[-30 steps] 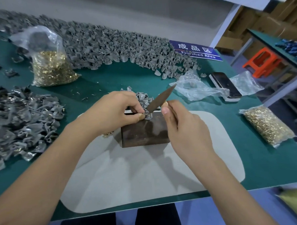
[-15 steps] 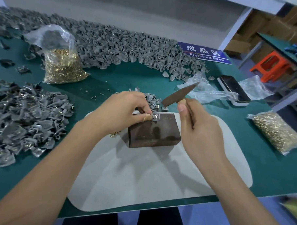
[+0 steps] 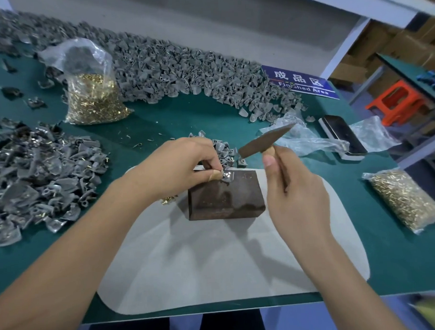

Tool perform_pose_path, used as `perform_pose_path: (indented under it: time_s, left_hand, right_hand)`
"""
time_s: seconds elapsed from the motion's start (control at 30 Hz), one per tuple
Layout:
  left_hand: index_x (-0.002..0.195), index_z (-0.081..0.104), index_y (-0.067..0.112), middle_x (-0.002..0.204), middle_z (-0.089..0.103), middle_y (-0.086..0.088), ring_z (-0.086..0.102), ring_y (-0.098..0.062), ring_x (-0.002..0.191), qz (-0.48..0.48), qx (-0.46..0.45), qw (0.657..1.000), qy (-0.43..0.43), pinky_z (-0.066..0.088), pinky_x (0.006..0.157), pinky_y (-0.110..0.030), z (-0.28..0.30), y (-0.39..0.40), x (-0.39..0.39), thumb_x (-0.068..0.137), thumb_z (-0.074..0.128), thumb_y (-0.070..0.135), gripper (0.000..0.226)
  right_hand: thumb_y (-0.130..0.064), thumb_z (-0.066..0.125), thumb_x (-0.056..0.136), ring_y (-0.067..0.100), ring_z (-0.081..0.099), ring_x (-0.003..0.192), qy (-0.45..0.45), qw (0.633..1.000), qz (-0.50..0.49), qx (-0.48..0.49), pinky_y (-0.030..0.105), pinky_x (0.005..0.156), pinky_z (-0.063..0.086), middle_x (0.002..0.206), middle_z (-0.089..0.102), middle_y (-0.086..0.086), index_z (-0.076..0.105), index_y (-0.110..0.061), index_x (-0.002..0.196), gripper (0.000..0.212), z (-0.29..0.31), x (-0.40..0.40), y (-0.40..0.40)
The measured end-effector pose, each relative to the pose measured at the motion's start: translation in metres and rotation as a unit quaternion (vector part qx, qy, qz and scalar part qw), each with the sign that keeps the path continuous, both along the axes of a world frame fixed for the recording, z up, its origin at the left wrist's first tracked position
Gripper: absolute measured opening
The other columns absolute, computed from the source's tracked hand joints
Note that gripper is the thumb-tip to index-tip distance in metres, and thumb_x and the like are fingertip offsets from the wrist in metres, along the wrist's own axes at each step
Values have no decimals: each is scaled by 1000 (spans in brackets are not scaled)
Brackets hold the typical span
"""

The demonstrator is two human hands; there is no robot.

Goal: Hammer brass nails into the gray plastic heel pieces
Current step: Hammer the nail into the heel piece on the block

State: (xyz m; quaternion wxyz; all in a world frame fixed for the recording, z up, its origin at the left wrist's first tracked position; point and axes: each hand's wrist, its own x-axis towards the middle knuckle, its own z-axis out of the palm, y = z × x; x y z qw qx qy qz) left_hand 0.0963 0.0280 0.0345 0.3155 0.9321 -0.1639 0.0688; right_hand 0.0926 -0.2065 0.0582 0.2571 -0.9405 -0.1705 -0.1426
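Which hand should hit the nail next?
The right hand: it already grips the hammer, raised above the heel piece that the left hand pinches on the block.

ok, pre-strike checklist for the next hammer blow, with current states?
1. Heel piece seated on the steel block: ok.
2. Left hand pinching the piece: ok.
3. Hammer gripped in right hand, head raised: ok.
4. Fingertips clear of the strike spot: not ok, right beside it.
5. Nail upright in the piece: cannot tell.
6. Block on the gray mat: ok.
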Motion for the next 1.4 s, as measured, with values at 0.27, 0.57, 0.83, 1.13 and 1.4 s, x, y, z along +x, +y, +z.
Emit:
perform_pose_path:
  time_s: [0.27,0.57,0.83,1.13,1.4]
  left_hand:
    - [89,72,28,88,58,19,55,-1,87,-12,-18,1000,4,51,81,-40,0,1,0,92,73,32,5]
    - [96,66,35,97,61,17,59,-2,91,1,6,1000,-4,53,79,-38,0,2,-5,85,66,38,11]
    - [89,67,36,92,63,18,60,-4,91,8,-10,1000,-5,53,78,-38,0,-1,-5,84,69,33,7]
    - [86,71,27,83,60,14,57,-7,83,-15,-27,1000,4,49,75,-30,-1,0,0,87,75,26,4]
    - [90,73,28,83,60,17,57,-4,82,-19,-17,1000,6,47,73,-22,0,2,1,90,75,29,3]
  right_hand:
    - [-58,32,105,30,57,70,14,999,-27,-28,40,59,46,70,63,-5,53,-37,108,30,3,4,-6]
    - [-60,33,103,27,63,76,31,998,23,-58,35,58,37,78,69,-9,53,-45,117,28,-8,-2,-4]
    - [-60,36,102,27,64,81,42,997,22,-61,36,62,44,83,72,-8,54,-44,116,28,-7,0,-2]
    - [-54,36,104,29,60,70,35,999,12,-31,40,58,46,69,62,-7,57,-35,110,29,-2,-11,5]
    - [-57,32,102,34,62,74,35,997,14,-65,41,61,48,73,65,-4,57,-38,112,33,4,-7,6]
